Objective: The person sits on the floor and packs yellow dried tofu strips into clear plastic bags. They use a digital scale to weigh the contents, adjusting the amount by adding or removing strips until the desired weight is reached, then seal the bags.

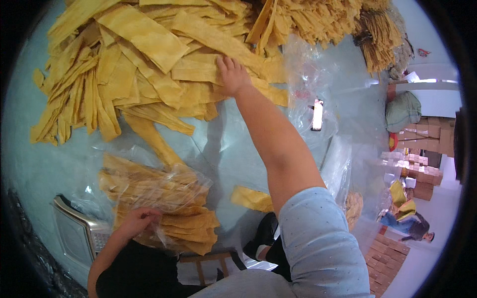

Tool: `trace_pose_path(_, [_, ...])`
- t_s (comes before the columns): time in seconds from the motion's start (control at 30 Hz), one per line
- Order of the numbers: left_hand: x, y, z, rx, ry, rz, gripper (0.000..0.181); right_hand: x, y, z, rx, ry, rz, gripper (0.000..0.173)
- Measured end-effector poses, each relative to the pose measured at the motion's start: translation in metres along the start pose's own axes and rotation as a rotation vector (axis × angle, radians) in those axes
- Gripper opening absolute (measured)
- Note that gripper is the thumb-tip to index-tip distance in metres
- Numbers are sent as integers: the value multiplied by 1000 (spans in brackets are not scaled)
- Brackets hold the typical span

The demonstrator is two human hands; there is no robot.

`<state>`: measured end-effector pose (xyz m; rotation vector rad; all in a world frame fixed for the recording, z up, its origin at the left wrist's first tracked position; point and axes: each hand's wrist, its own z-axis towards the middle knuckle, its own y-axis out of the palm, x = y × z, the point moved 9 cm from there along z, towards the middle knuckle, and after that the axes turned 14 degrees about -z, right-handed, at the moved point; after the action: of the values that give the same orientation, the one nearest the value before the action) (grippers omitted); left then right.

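My right hand (pixel 234 76) reaches out to a heap of yellow strips (pixel 143 37) that look like dried tofu skin. Its fingertips rest on one flat strip; whether they grip it is unclear. Closer to me lies a clear plastic bag (pixel 179 186) full of similar folded strips (pixel 190 227). My left hand (pixel 143 221) has its fingers bent on the film at the bag's near left side. One long strip (pixel 154 141) runs from the heap down to the bag. A short loose strip (pixel 251 198) lies right of the bag.
A scale with a keypad (pixel 82 234) stands left of the bag. Right of the heap, a lit phone (pixel 317 115) lies on clear film (pixel 303 82), near a film roll (pixel 337 167). Bundled strips (pixel 313 18) are piled at the top. A person (pixel 410 225) and stacked cartons (pixel 385 260) appear far right.
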<state>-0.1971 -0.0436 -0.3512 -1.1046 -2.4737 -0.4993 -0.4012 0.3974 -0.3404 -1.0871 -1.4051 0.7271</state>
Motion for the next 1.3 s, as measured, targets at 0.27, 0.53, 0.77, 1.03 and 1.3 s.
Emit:
trace_pose_path(0.27, [37,1,-21,-66,-123,115,22,2,-9,30,-188,-36,72,92])
trace_pose_path(0.53, [95,8,8,48,126,-3,23,-103,21,-142,-390,-9,741,71])
trace_pose_path(0.77, [128,34,4,133,524,-482,35,-142,-28,-254,-610,-210,1392,38])
trace_pose_path(1.03, [89,49,14,-100,271,-1011,34,-47,3,-180,-118,150,812,42])
trace_pose_path(1.3, [79,38,2,-36,243,-1026,34,-66,28,-194,-307,-89,563,42])
